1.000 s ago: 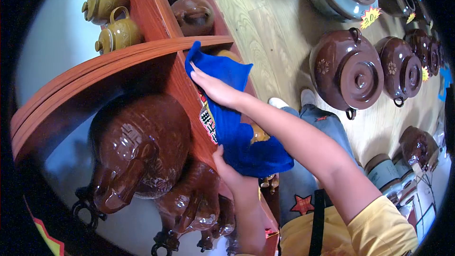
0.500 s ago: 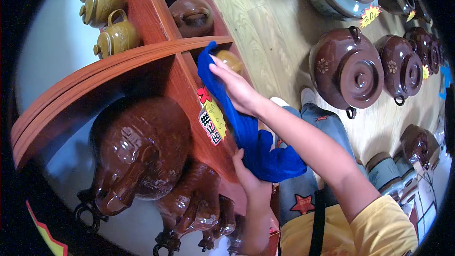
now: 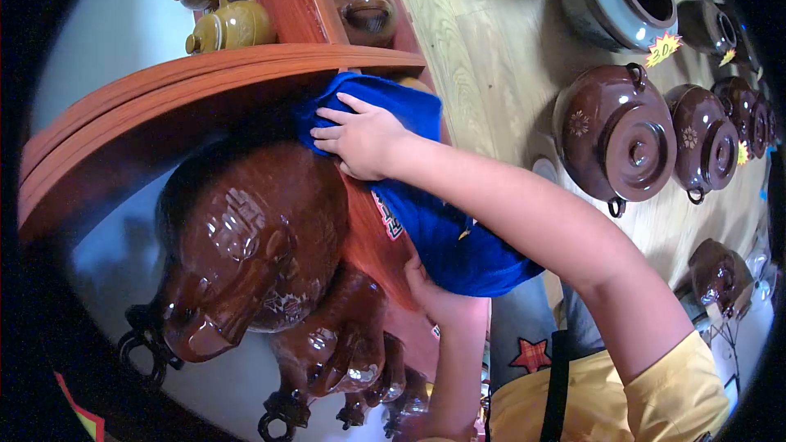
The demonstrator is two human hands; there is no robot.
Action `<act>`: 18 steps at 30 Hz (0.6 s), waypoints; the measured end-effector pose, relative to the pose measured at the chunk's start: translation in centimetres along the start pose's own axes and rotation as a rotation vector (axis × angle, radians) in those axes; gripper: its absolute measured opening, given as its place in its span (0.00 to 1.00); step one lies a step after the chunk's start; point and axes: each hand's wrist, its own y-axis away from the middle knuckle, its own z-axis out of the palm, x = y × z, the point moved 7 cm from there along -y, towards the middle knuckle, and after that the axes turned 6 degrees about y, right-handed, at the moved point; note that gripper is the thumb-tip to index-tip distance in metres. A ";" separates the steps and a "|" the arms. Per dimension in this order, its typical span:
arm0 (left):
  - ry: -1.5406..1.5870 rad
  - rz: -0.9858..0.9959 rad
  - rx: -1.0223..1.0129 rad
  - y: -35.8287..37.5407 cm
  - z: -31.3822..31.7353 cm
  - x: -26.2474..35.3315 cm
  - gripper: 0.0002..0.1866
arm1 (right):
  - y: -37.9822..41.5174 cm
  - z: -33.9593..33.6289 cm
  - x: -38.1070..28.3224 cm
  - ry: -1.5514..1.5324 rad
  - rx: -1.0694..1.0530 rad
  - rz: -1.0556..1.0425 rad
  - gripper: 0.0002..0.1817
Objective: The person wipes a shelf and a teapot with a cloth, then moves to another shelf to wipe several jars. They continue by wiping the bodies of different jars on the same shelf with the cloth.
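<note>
A blue cloth point(image 3: 479, 258) lies over the reddish-brown wooden shelf board. My right hand point(image 3: 364, 137) is flat on its upper end with fingers spread, just below the curved shelf edge point(image 3: 246, 65). Lower down, my left hand point(image 3: 438, 299) is at the board's side against the cloth's lower edge. Its thumb points up, while its other fingers are hidden. Left of my right hand stands a large glossy brown animal-shaped ceramic figure point(image 3: 254, 229). A smaller brown figure point(image 3: 336, 336) sits below it. The cloth partly covers a price label point(image 3: 389, 217) on the board.
Mustard-yellow teapots point(image 3: 233, 23) stand on the upper-left shelf, and a round brown pot point(image 3: 364, 12) sits in the compartment above the cloth. On the wooden floor at right are a brown lidded pot point(image 3: 618, 135), a grey-blue jar point(image 3: 618, 0) and several other pots.
My right hand has moved left and slightly down, from gripping the cloth to lying flat with fingers spread. The cloth has spread wider over the board and label. My left hand stays nearly in place.
</note>
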 end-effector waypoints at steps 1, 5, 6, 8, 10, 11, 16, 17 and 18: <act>0.002 -0.001 0.004 0.0 -0.2 0.0 0.24 | 0.2 -0.3 -0.1 0.026 0.047 -0.019 0.24; 0.010 -0.020 0.022 0.5 -0.8 -0.8 0.24 | 0.9 -0.2 -0.1 -0.068 -0.053 -0.157 0.19; 0.004 -0.062 -0.009 0.8 -0.5 -1.5 0.24 | 0.8 -0.5 0.0 -0.065 -0.049 -0.157 0.19; -0.009 -0.109 -0.042 1.2 0.0 -2.7 0.25 | 1.2 -0.3 -0.6 0.006 -0.319 -0.185 0.17; -0.030 -0.137 -0.050 1.6 0.4 -3.9 0.24 | 1.3 0.2 -0.9 0.023 -0.302 -0.174 0.17; -0.045 -0.119 -0.018 1.7 0.2 -4.4 0.23 | 1.3 0.0 -0.8 0.019 -0.314 -0.181 0.17; -0.102 -0.132 -0.007 2.3 1.7 -4.7 0.21 | 1.7 -1.9 1.2 0.186 -0.103 -0.119 0.17; -0.116 -0.132 -0.008 2.5 2.1 -4.2 0.20 | 2.1 -2.5 2.4 0.142 0.019 -0.088 0.17; -0.121 -0.129 -0.006 2.2 2.1 -3.6 0.20 | 2.5 -3.1 3.5 0.092 0.153 -0.037 0.18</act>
